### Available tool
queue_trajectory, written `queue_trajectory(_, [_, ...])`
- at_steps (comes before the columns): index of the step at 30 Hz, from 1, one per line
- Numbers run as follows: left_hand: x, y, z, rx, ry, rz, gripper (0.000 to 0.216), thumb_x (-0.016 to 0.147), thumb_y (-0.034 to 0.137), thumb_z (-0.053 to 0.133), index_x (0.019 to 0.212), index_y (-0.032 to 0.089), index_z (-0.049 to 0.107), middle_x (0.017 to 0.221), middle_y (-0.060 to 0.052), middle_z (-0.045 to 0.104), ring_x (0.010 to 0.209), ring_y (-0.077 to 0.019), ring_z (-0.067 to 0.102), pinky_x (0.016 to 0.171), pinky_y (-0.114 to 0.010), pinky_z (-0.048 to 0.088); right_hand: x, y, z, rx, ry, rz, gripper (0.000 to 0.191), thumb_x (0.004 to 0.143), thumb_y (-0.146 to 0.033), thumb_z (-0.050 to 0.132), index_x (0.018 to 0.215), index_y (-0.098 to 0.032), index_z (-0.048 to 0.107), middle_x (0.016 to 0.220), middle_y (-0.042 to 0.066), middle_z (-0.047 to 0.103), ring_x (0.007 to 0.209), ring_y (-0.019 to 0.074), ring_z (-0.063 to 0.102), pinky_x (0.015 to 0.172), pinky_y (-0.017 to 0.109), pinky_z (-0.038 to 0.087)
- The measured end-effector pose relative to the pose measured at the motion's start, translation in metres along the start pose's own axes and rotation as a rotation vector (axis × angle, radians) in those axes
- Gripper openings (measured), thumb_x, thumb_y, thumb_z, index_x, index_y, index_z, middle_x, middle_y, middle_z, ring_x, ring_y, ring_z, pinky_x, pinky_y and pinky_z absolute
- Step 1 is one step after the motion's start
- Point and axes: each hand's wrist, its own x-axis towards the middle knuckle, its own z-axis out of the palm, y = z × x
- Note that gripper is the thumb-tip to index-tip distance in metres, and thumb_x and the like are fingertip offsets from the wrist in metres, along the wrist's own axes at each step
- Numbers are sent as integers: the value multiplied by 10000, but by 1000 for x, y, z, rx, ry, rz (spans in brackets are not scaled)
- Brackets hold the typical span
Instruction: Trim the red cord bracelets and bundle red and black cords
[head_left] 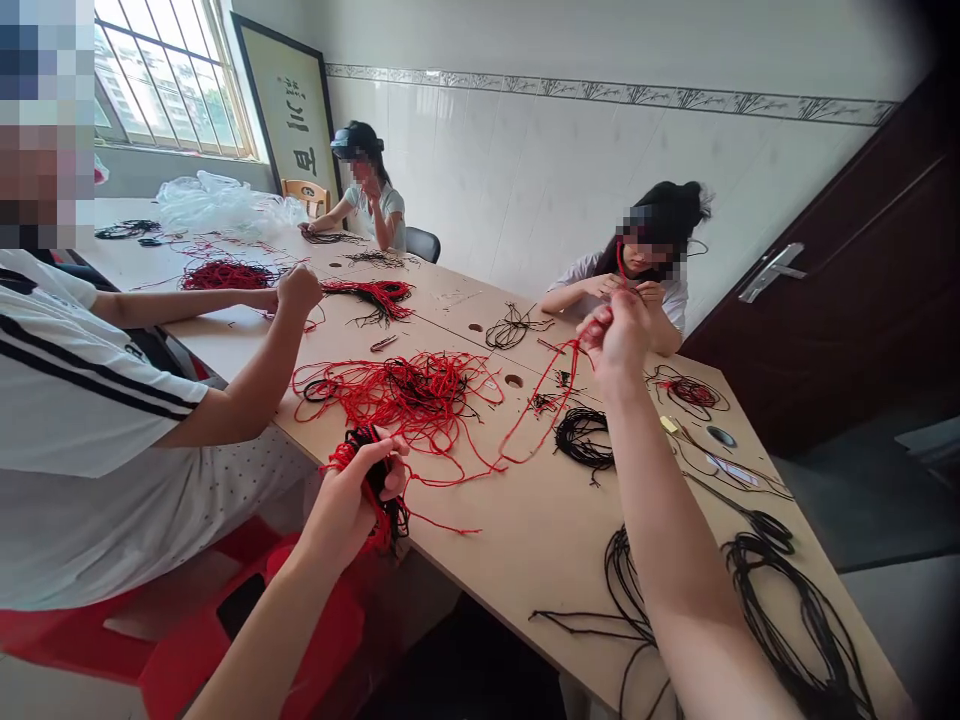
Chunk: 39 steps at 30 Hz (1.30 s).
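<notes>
Head cam: looking down a pale wooden table (517, 560), lots of cord everywhere
Left hand (352, 495): curled tight around a wad of red and black cord (379, 490)
Right hand (615, 340): raised, narrow pinch on a thin red cord (561, 395)
Cords: thin and kinked, with a big red tangle (397, 395) mid-table and black coils (795, 610) near the right edge
Hard to see: wad's middle is behind the fingers, the pinch itself is mostly hidden, and the frame cuts off the lowest coils
</notes>
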Motion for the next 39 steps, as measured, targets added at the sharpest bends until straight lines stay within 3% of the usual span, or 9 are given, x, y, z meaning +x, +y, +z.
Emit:
queue_trajectory(5, [-17,10,5,-1,-66,-49,166,724,216,733,733,151,580,617,26,573,434,-40,425,418,-156,314,-21,27,47,-288,-347,113,220,861,-368,629,898,-164,555,784,37,607,610,117,592,615,250,496])
queue_trajectory(8, [-21,17,8,12,-67,-49,175,729,227,739,733,149,583,603,33,561,430,-35,423,415,-148,313,-82,28,59,-356,-675,132,310,808,-426,708,927,-144,656,968,108,678,801,170,651,754,282,510])
queue_trajectory(12, [-21,26,6,44,-64,-50,199,718,257,757,733,142,595,608,30,565,433,-34,426,421,-148,324,-162,13,46,-267,-1125,219,390,885,-526,576,857,-158,702,795,51,723,740,160,666,686,268,518])
queue_trajectory(18, [-14,26,-2,134,-74,-80,275,712,264,774,617,128,554,563,51,473,420,-15,341,412,-154,266,-175,-6,15,77,-1000,408,341,885,-463,617,875,-140,727,632,15,633,576,111,583,585,247,502])
queue_trajectory(24, [-20,12,-7,167,9,17,220,728,315,768,825,153,654,583,28,530,504,-67,421,460,-165,310,-171,-18,14,156,-861,474,217,815,-357,709,949,-190,743,753,10,626,658,124,627,591,276,594])
queue_trajectory(28, [-45,-7,-5,174,-10,-51,277,763,423,735,763,152,675,557,4,575,504,-94,461,516,-205,404,-199,-12,31,-199,-742,193,190,824,-302,692,975,-188,710,745,16,680,593,138,638,584,301,593])
queue_trajectory(34, [-60,-30,5,-160,402,-152,187,645,247,822,788,158,741,735,-4,696,740,-129,641,678,-163,540,-245,-2,49,-782,-666,-786,216,945,-165,497,824,-130,672,751,103,691,678,216,617,617,343,534])
queue_trajectory(37, [-51,-22,2,-253,451,-164,94,787,216,695,777,128,728,811,-53,716,783,-142,671,686,-171,562,-242,-4,45,-649,-839,-857,185,937,-189,507,919,-121,678,851,99,711,870,223,626,837,339,537])
queue_trajectory(39, [-47,-10,-3,-296,395,-143,147,835,198,636,708,144,686,705,-24,668,662,-128,650,644,-202,575,-219,1,39,-638,-949,-706,186,928,-273,529,914,-162,678,900,64,723,974,195,621,957,308,488])
